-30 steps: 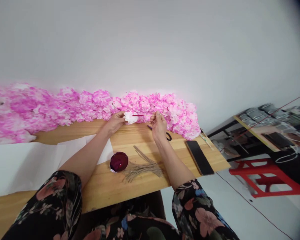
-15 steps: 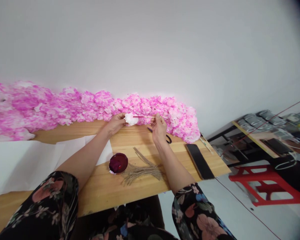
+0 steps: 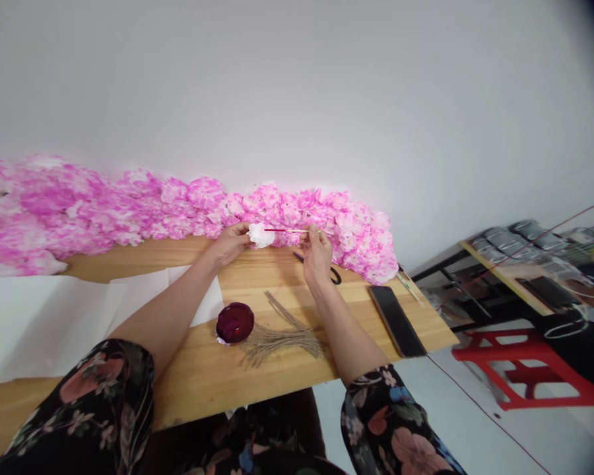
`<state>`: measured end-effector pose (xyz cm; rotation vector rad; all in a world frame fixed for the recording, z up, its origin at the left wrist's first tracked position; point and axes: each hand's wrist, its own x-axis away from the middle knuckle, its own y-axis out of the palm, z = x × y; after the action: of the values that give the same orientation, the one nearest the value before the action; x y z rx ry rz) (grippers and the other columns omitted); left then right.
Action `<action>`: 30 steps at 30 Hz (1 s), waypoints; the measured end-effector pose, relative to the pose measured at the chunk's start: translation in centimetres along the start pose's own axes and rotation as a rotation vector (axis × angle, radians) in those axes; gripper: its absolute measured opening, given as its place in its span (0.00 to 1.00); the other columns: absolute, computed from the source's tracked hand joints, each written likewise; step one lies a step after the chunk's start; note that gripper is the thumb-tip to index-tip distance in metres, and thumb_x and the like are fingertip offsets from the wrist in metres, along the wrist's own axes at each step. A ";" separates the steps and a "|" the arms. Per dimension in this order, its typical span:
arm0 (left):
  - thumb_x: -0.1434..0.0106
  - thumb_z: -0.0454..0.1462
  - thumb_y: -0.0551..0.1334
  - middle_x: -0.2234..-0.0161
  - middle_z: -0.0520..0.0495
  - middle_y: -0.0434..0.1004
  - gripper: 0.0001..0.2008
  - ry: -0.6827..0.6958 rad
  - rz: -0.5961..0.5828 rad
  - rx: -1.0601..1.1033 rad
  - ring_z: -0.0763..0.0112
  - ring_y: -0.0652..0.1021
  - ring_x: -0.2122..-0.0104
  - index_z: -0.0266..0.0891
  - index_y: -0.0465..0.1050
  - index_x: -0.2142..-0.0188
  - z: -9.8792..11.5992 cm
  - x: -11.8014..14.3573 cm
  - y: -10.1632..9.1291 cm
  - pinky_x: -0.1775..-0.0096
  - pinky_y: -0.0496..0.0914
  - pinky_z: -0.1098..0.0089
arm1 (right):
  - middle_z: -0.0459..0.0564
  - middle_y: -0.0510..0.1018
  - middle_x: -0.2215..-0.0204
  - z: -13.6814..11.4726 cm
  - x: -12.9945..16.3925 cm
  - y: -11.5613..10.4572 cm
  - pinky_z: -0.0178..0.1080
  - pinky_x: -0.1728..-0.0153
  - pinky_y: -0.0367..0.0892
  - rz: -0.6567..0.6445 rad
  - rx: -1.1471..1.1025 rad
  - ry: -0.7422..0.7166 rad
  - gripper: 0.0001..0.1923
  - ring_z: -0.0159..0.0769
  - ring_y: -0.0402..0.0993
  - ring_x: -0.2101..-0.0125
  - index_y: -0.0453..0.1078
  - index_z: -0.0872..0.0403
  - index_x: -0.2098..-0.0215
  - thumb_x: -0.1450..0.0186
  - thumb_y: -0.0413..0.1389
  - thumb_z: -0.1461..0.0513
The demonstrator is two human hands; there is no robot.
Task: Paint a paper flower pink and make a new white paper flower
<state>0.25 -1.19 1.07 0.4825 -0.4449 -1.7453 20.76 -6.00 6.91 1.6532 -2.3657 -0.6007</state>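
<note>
My left hand [image 3: 230,242] pinches a small white paper flower [image 3: 259,234] above the far side of the wooden table [image 3: 282,369]. My right hand [image 3: 317,251] holds a thin paintbrush [image 3: 284,230] with a red tip, and the tip touches the flower's right edge. Just behind both hands lies a long row of pink paper flowers [image 3: 178,208] against the white wall. A small bowl of dark red dye [image 3: 234,322] stands on the table nearer to me, between my forearms.
A bundle of thin brown stems [image 3: 280,336] lies right of the bowl. Black scissors [image 3: 332,274] and a dark phone [image 3: 396,320] lie to the right, white paper sheets [image 3: 54,316] to the left. Beyond the table's right edge stand a red stool [image 3: 525,369] and another table.
My hands stay in the same place on the flower and brush. The view has shifted only slightly.
</note>
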 end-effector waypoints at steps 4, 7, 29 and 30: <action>0.63 0.31 0.82 0.72 0.51 0.81 0.20 -0.007 -0.019 0.009 0.73 0.78 0.73 0.36 0.80 0.70 0.1 0.0 -0.1 0.69 0.70 0.73 | 0.37 0.75 0.79 0.2 -0.1 -0.1 0.28 0.76 0.67 0.004 0.006 -0.008 0.24 0.23 0.69 0.78 0.74 0.52 0.70 0.48 0.75 0.45; 0.64 0.31 0.82 0.73 0.51 0.80 0.20 -0.008 -0.016 0.014 0.73 0.78 0.74 0.36 0.80 0.70 0.1 0.0 -0.1 0.69 0.70 0.73 | 0.37 0.75 0.79 0.3 -0.2 -0.2 0.28 0.76 0.67 0.018 0.016 -0.009 0.24 0.24 0.68 0.78 0.73 0.52 0.71 0.48 0.75 0.46; 0.67 0.32 0.83 0.73 0.53 0.79 0.22 -0.017 0.014 0.006 0.74 0.77 0.73 0.36 0.81 0.70 0.4 0.2 0.5 0.69 0.70 0.73 | 0.38 0.73 0.78 0.0 0.6 0.4 0.29 0.76 0.65 -0.018 0.015 0.000 0.23 0.24 0.68 0.78 0.72 0.52 0.69 0.43 0.73 0.45; 0.67 0.32 0.83 0.73 0.53 0.79 0.22 -0.016 0.009 0.005 0.74 0.76 0.73 0.36 0.81 0.70 0.4 0.2 0.5 0.69 0.70 0.73 | 0.38 0.73 0.78 0.0 0.6 0.4 0.29 0.77 0.65 -0.018 0.020 0.000 0.23 0.24 0.68 0.78 0.72 0.52 0.69 0.43 0.73 0.45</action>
<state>0.37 -1.49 1.63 0.4698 -0.4616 -1.7408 20.22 -6.41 7.06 1.6843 -2.3670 -0.5820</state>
